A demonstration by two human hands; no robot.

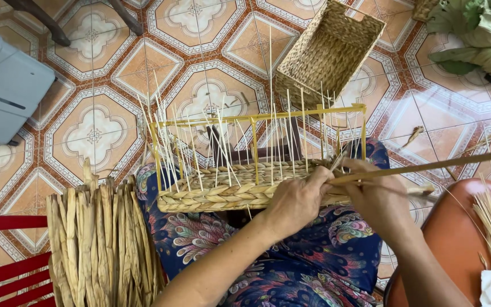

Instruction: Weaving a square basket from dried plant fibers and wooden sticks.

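Pinching a long reed strip at the half-woven basket rim, fingers pressed together; strip running off toward 3 o'clock.

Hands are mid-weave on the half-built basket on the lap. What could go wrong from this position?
1. The thin upright stakes splay at uneven angles; the left hand pressing the woven rim could bend or snap those nearest.
2. The long strand pinched by the right hand runs out past the orange chair and may snag there.
3. The yellow frame rests on the lap, seemingly unclamped, so a hard pull might tilt it.
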